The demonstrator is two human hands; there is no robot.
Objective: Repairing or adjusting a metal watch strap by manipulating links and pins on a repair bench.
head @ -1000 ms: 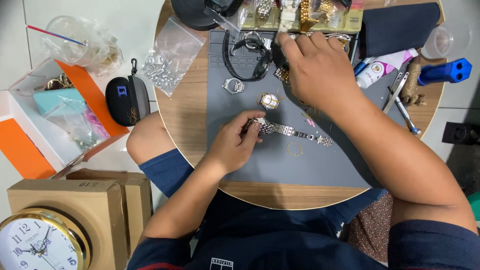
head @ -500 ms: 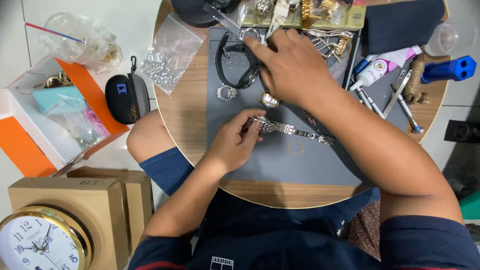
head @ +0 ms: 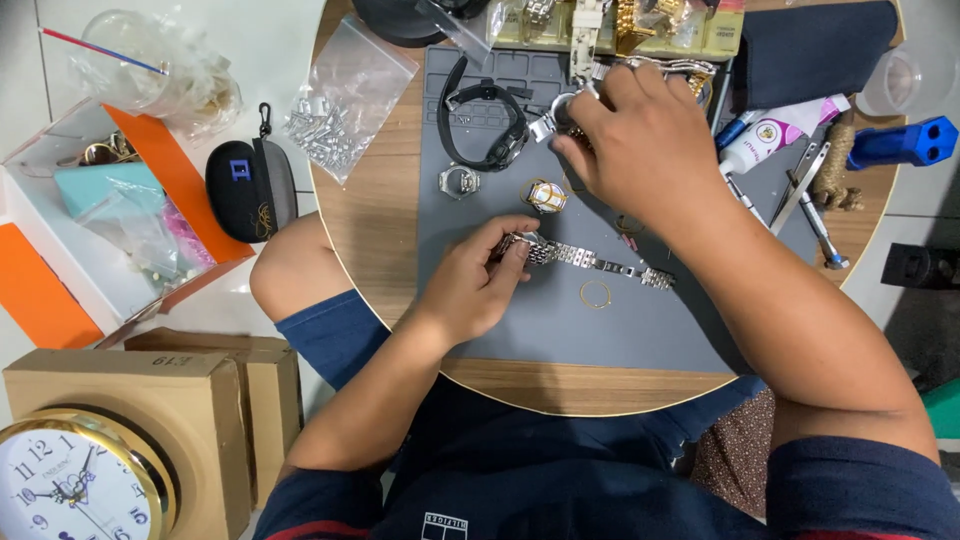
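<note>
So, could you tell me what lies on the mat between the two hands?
In the head view, a small gold-cased watch head lies between the left hand and right hand.

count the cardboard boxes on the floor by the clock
2. One cardboard box stands right behind the gold clock at bottom left; a second box sits beside it toward the table. More may lie outside the picture.
</note>
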